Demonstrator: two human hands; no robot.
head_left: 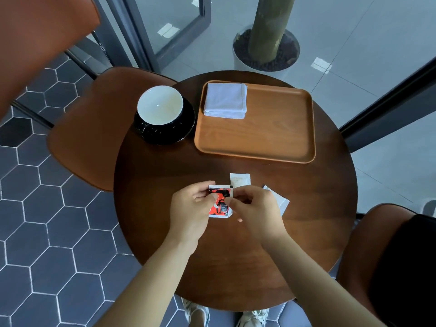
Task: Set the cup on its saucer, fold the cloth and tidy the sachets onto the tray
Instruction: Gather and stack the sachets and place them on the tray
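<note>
A black cup with a white inside (160,105) stands on its black saucer (186,128) at the table's back left. A folded white cloth (225,100) lies in the back left corner of the wooden tray (278,135). Near the table's middle, my left hand (192,210) and my right hand (253,212) both pinch a red and black sachet (220,201). A white sachet (240,181) lies just behind it. Another white sachet (280,201) lies to the right, partly under my right hand.
The round dark wooden table (236,267) has brown chairs at the left (87,128) and front right (368,244). A white planter with a trunk (266,48) stands behind the table by glass panels. My shoes (195,312) show below the table's front edge.
</note>
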